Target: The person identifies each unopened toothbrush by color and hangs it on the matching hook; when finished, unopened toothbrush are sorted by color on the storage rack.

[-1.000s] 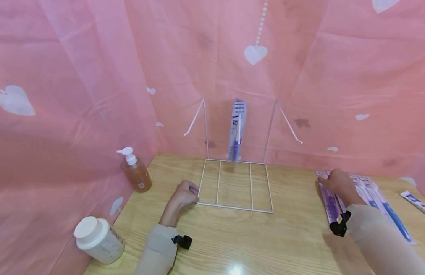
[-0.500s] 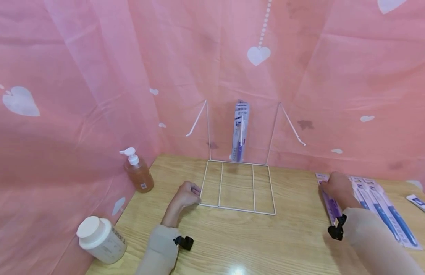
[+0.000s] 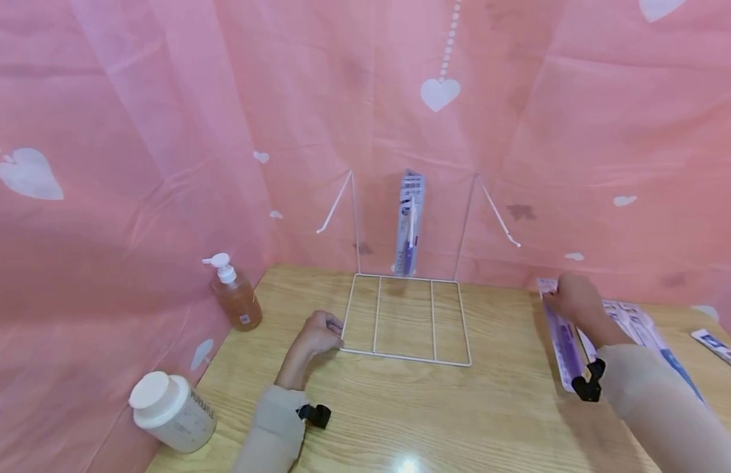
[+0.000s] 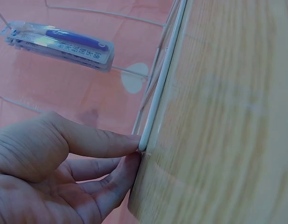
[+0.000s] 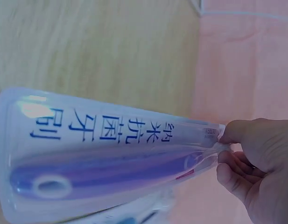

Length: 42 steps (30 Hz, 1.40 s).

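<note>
A white wire display rack stands on the wooden table. My left hand pinches its front left corner between thumb and fingers, as the left wrist view shows at the wire's end. Several packaged toothbrushes hang from the rack's middle hook. At the right, my right hand pinches the upper end of a purple toothbrush in a clear blister pack. The pack slants over the row, with its lower end toward me. My hand and sleeve partly hide the other toothbrush packs.
Two side hooks on the rack carry nothing. An amber pump bottle and a white lidded jar stand at the left. A toothpaste-like box or tube lies far right. Pink cloth hangs behind the table.
My right hand has risen slightly away from me, drawing the purple toothbrush pack up off the row. My left hand stays on the rack's corner.
</note>
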{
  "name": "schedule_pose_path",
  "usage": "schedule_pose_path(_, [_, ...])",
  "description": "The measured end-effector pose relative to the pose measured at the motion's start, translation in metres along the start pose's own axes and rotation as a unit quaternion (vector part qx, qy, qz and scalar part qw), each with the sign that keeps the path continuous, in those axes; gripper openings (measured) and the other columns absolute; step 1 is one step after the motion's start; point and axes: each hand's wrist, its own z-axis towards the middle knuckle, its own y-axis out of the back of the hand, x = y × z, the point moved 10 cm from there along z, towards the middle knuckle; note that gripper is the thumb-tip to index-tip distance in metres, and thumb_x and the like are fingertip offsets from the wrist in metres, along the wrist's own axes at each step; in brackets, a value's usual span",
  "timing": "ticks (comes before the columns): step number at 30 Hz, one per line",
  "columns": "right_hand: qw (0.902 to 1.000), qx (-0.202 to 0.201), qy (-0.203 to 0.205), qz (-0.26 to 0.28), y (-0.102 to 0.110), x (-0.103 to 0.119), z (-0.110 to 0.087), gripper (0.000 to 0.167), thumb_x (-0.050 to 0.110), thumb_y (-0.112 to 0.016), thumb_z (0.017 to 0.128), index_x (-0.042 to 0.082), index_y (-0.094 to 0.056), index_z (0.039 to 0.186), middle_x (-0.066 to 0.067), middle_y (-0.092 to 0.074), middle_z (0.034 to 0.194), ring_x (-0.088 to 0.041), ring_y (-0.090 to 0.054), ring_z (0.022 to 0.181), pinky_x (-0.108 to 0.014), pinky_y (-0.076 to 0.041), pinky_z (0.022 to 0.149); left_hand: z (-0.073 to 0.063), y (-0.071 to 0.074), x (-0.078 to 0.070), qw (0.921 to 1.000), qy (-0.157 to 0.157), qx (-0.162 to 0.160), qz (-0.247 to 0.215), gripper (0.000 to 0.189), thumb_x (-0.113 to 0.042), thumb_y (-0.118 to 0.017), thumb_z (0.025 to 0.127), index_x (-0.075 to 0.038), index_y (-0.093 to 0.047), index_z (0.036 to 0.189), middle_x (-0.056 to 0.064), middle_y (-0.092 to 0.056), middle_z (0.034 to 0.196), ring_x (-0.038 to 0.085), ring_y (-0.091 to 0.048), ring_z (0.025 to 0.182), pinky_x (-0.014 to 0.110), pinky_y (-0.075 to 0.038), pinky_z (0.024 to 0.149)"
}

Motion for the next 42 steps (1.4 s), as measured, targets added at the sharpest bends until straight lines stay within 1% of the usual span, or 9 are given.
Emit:
schedule_pose_path(4, [0.9992, -0.013, 0.036, -0.008, 0.018, 0.026, 0.003, 0.036, 0.011, -0.059, 0.08, 0.014, -0.036, 0.053, 0.004, -0.033, 0.049, -0.016, -0.034, 0.046, -0.031, -0.026, 0.045, 0.0, 0.0, 0.0, 1.0, 0.001, -0.003, -0.001, 0.032, 0.01, -0.077, 0.067, 0.005, -0.067, 0.097, 0.009, -0.062, 0.086, 0.022, -0.059, 0.08, 0.033, -0.053, 0.074])
schedule_pose_path(7, [0.998, -0.022, 0.058, -0.01, 0.029, 0.051, 0.0, 0.033, 0.009, -0.058, 0.08, 0.013, -0.038, 0.055, 0.002, -0.035, 0.051, -0.016, -0.036, 0.046, -0.031, -0.028, 0.045, 0.0, 0.0, 0.0, 1.0, -0.001, -0.003, -0.001, 0.032, 0.01, -0.077, 0.067, 0.006, -0.067, 0.097, 0.01, -0.062, 0.085, 0.022, -0.06, 0.079, 0.033, -0.053, 0.074])
schedule_pose_path(11, [0.9929, -0.063, 0.1, -0.011, 0.042, 0.088, -0.008, 0.03, 0.006, -0.06, 0.08, 0.013, -0.038, 0.06, 0.002, -0.035, 0.054, -0.015, -0.036, 0.048, -0.03, -0.029, 0.048, 0.0, -0.001, 0.0, 1.0, 0.0, 0.0, -0.002, 0.033, 0.011, -0.076, 0.066, 0.006, -0.067, 0.097, 0.01, -0.062, 0.086, 0.023, -0.06, 0.08, 0.034, -0.053, 0.075])
schedule_pose_path(16, [0.9794, -0.124, 0.159, 0.003, 0.055, 0.139, -0.023, 0.029, 0.003, -0.061, 0.078, 0.014, -0.04, 0.062, 0.004, -0.035, 0.058, -0.013, -0.034, 0.051, -0.028, -0.027, 0.048, 0.0, 0.0, 0.002, 1.0, 0.008, 0.0, -0.003, 0.033, 0.011, -0.076, 0.066, 0.005, -0.067, 0.097, 0.01, -0.062, 0.086, 0.023, -0.059, 0.08, 0.034, -0.053, 0.075])
schedule_pose_path(21, [0.9659, -0.164, 0.2, 0.016, 0.073, 0.187, -0.04, 0.025, 0.002, -0.066, 0.079, 0.011, -0.047, 0.065, 0.002, -0.039, 0.061, -0.012, -0.036, 0.052, -0.026, -0.028, 0.046, -0.001, -0.001, 0.001, 1.0, 0.006, 0.003, -0.004, 0.031, 0.011, -0.075, 0.066, 0.005, -0.067, 0.096, 0.009, -0.062, 0.086, 0.022, -0.059, 0.08, 0.033, -0.053, 0.074])
schedule_pose_path(25, [0.955, -0.188, 0.228, 0.024, 0.086, 0.218, -0.053, 0.02, 0.001, -0.069, 0.079, 0.008, -0.052, 0.069, 0.001, -0.044, 0.063, -0.011, -0.039, 0.053, -0.025, -0.032, 0.045, -0.001, -0.001, 0.001, 1.0, 0.007, 0.003, -0.006, 0.031, 0.011, -0.075, 0.067, 0.005, -0.067, 0.096, 0.01, -0.062, 0.086, 0.023, -0.059, 0.08, 0.033, -0.053, 0.073])
schedule_pose_path(32, [0.935, -0.226, 0.266, 0.065, 0.106, 0.255, -0.074, 0.01, 0.0, -0.072, 0.078, 0.004, -0.063, 0.076, 0.001, -0.054, 0.066, -0.008, -0.047, 0.056, -0.024, -0.044, 0.046, 0.0, -0.001, 0.001, 1.0, 0.004, 0.007, -0.006, 0.032, 0.012, -0.075, 0.067, 0.006, -0.067, 0.097, 0.01, -0.062, 0.086, 0.022, -0.059, 0.08, 0.032, -0.052, 0.072])
schedule_pose_path(36, [0.923, -0.249, 0.283, 0.08, 0.118, 0.272, -0.083, 0.007, 0.002, -0.073, 0.078, 0.003, -0.065, 0.079, 0.001, -0.056, 0.067, -0.007, -0.049, 0.057, -0.021, -0.045, 0.048, 0.001, -0.001, 0.001, 0.9999, 0.004, 0.007, -0.007, 0.032, 0.012, -0.075, 0.066, 0.006, -0.067, 0.097, 0.01, -0.062, 0.086, 0.023, -0.059, 0.079, 0.032, -0.053, 0.072])
schedule_pose_path(42, [0.901, -0.275, 0.321, 0.098, 0.135, 0.302, -0.095, 0.008, -0.001, -0.073, 0.076, 0.003, -0.068, 0.08, 0.0, -0.058, 0.067, -0.006, -0.052, 0.056, -0.02, -0.047, 0.048, 0.0, -0.001, 0.001, 1.0, -0.003, 0.004, -0.006, 0.032, 0.011, -0.075, 0.066, 0.006, -0.067, 0.097, 0.01, -0.062, 0.086, 0.023, -0.059, 0.079, 0.033, -0.053, 0.072])
